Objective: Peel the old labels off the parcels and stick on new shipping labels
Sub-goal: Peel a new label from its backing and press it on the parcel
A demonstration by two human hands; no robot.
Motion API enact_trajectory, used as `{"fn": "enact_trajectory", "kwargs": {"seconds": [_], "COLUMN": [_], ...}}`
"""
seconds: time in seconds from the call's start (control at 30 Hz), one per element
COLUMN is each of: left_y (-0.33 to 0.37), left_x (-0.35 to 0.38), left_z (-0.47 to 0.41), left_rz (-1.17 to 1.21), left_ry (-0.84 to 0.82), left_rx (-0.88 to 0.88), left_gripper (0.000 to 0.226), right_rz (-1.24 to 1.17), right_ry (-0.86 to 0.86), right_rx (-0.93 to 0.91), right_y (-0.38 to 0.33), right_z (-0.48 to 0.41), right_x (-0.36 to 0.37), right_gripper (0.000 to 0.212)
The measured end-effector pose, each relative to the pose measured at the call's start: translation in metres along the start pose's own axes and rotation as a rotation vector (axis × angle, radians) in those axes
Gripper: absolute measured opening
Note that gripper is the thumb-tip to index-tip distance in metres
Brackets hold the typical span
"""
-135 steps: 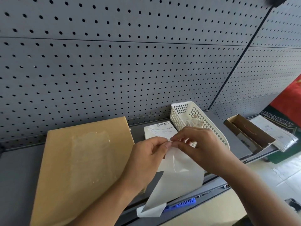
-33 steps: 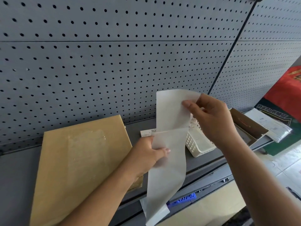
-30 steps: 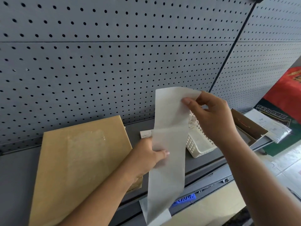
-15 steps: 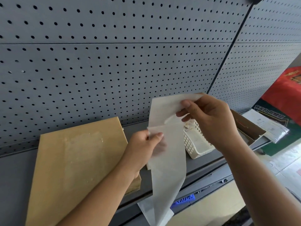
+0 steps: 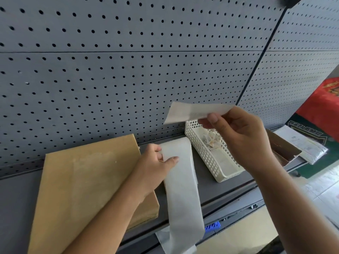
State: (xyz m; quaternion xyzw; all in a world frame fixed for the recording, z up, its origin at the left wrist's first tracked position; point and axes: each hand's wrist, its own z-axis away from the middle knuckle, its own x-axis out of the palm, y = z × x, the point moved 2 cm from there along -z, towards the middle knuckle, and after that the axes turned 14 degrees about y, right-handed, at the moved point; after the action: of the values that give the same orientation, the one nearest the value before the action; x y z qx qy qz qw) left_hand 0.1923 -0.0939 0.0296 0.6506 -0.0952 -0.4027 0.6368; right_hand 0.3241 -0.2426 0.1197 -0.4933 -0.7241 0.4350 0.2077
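the small white paper label (image 5: 194, 111) is up in the air, above the back end of the white plastic basket with holes (image 5: 207, 158). its long side runs left to right, a bit tipped, with the left end free. the right hand (image 5: 244, 136) pinches its right end between thumb and fingers. faint print shows on it, too pale to read.

the long see-through white backing strip (image 5: 181, 189) runs from the back of the grey shelf (image 5: 216, 187) toward the front and hangs over the edge. its bottom end is cut off by the picture. the left hand (image 5: 156, 167) pinches the strip near its top end.

the flat brown paper parcel (image 5: 88, 189) lies on the shelf, left of the strip, long side going front to back. the left arm hides part of it and its low corner is cut off.

there is one label, one strip, one parcel and one basket. crumpled paper scraps (image 5: 212, 140) sit in the basket; i cannot count them. to the right are one open brown cardboard box (image 5: 282, 149), partly hidden by the right hand, and one white padded bag (image 5: 304, 143).
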Motion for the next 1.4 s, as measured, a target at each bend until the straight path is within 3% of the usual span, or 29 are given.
{"fn": "enact_trajectory", "kwargs": {"seconds": [0.07,0.13,0.23,0.3,0.43,0.8,0.87,1.07,1.2,1.3,1.4], "left_y": [0.005,0.005,0.007,0.005,-0.004,-0.02,-0.022,-0.026,-0.031,-0.035,-0.04], "left_x": [-0.019,-0.038,-0.055,-0.063,-0.076,-0.101,-0.105,-0.118,-0.134,-0.143,-0.15], "left_z": [0.001,0.0,0.0,0.0,0.0,0.008,0.01,0.014,0.016,0.019,0.022], "left_rz": [-0.039,0.113,0.542,0.639,0.662,0.644,0.613,0.529,0.505,0.496,0.476], "left_ry": [0.173,0.262,0.049,-0.053,-0.069,0.097,0.152,0.26,0.317,0.335,0.342], "left_rx": [0.104,0.089,-0.144,-0.218,-0.21,-0.143,-0.11,-0.047,-0.028,-0.021,-0.026], "left_gripper": [0.036,0.031,0.061,0.061,0.039,0.024,0.019,0.016,0.017,0.016,0.015], "right_rz": [0.007,0.016,0.081,0.112,0.167,0.143,0.114,0.077,0.014,-0.099,-0.197], "right_ry": [-0.019,-0.063,-0.15,-0.201,-0.26,-0.33,-0.36,-0.471,-0.522,-0.49,-0.365], "right_rx": [-0.007,-0.03,-0.13,-0.214,-0.342,-0.405,-0.374,-0.27,-0.055,0.2,0.433], "right_y": [0.006,0.012,0.014,0.014,0.017,0.015,0.014,0.013,0.022,0.028,0.029], "right_z": [0.003,0.005,0.009,0.013,0.017,0.025,0.028,0.033,0.034,0.038,0.042], "right_x": [0.003,0.007,0.017,0.025,0.039,0.068,0.072,0.082,0.083,0.09,0.103], "right_gripper": [0.017,0.019,0.013,0.012,0.019,0.019,0.021,0.054,0.063,0.055,0.035]}}
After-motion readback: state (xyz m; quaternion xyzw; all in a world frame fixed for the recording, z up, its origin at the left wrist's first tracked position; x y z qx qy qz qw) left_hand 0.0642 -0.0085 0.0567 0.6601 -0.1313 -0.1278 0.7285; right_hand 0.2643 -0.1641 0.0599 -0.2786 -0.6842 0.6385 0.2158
